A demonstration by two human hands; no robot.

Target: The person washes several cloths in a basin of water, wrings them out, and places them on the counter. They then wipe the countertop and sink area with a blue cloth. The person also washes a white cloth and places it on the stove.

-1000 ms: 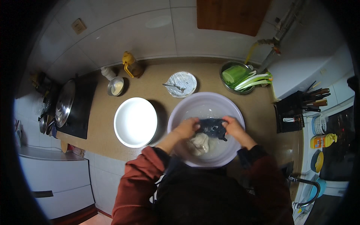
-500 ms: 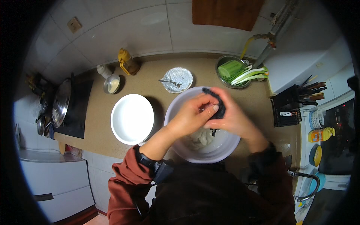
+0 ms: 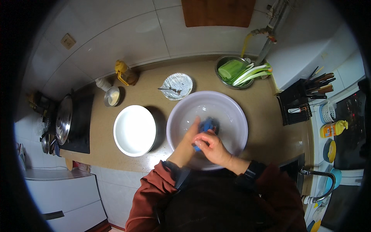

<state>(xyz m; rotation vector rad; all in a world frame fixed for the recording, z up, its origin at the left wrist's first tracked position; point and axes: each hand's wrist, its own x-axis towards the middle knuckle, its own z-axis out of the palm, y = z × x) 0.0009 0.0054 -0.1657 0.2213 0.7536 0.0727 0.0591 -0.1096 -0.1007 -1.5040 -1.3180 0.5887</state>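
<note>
A wide pale lilac basin [image 3: 228, 110] stands on the tan counter in front of me. Both hands are inside it, close together near its front half. My right hand [image 3: 211, 149] is curled around a small dark blue cloth-like thing [image 3: 207, 124]. My left hand [image 3: 191, 136] reaches up beside it, fingers pressed against the same blue thing. Most of the blue thing is hidden by my fingers. The basin's far half shows wet and bare.
A white bowl [image 3: 134, 130] sits left of the basin. Behind are a small silver dish with a spoon [image 3: 177, 86], a metal bowl of green vegetables [image 3: 232, 71], a yellow jug [image 3: 125, 73] and a small metal cup [image 3: 112, 96]. Stove with pan [image 3: 63, 120] far left; knife rack [image 3: 305, 100] and faucet [image 3: 320, 185] right.
My hands came down from the basin's far side to its front half, still on the blue thing. The whitish lump seen under them earlier is no longer visible.
</note>
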